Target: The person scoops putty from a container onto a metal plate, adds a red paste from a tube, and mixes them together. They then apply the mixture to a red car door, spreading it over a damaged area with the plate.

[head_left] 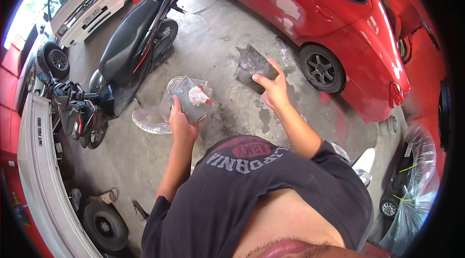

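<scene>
My left hand (181, 118) is closed on the edge of a flat grey plate (190, 107). A lump of pale pinkish paste (198, 95) with bright red streaks lies on that plate. Higher and to the right, my right hand (273, 86) grips a thin dark grey rectangular sheet (255, 68), thumb on its face; its smudged surface does not show what kind of sheet it is. Just beyond the plate, and partly hidden by it, a clear plastic tub (209, 88) sits on the floor near a whitish round lid (151, 120).
A red car (271, 8) with pale patches on its side stands ahead right. A black scooter (131, 40) is parked on the left, with a white vehicle (85, 8) behind it. A loose wheel (105, 226) and plastic-wrapped parts (416, 175) lie nearer me on the concrete floor (213, 25).
</scene>
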The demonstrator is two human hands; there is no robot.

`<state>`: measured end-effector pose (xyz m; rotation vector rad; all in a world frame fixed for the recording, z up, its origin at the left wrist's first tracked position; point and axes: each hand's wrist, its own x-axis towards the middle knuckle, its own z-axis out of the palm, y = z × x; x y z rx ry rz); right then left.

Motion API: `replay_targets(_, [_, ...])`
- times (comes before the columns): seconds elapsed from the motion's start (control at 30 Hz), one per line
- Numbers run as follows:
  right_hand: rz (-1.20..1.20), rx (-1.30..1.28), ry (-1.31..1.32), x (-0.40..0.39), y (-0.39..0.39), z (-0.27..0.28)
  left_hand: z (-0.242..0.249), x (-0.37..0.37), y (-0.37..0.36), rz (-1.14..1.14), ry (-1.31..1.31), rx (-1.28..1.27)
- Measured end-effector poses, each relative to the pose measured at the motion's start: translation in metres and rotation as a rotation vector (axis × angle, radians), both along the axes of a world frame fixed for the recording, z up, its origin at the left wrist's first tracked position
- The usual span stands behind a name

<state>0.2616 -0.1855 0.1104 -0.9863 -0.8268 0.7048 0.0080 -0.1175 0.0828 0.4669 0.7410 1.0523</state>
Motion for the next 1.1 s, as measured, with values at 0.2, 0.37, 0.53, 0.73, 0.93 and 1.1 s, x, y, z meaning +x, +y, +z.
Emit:
replay_targets(0.2, [-0.231, 0.378, -1.461, 0.003, -0.032, 0.035, 0.02, 0.001, -0.006, -0.008, -0.064, -0.04])
replay_targets(0.37, [-0.147, 0.497, -1.54, 0.0, -0.042, 0.033, 0.008, -0.006, 0.0, 0.036, -0.033, -0.073])
replay_targets(0.53, [-0.011, 0.057, -1.253, -0.01, -0.039, 0.029, 0.025, 0.0, -0.009, 0.079, 0.074, 0.089])
replay_targets(0.73, [0.102, 0.089, -1.346, -0.02, -0.019, 0.036, 0.01, 0.012, -0.007, 0.084, 0.329, 0.424])
replay_targets(0.93, [0.312, 0.049, -1.305, -0.029, -0.003, 0.035, 0.036, 0.025, -0.015, 0.059, 0.785, 0.662])
replay_targets(1.1, [0.524, 0.139, -1.287, -0.035, -0.014, 0.039, 0.023, 0.032, -0.007, 0.136, 0.739, 0.634])
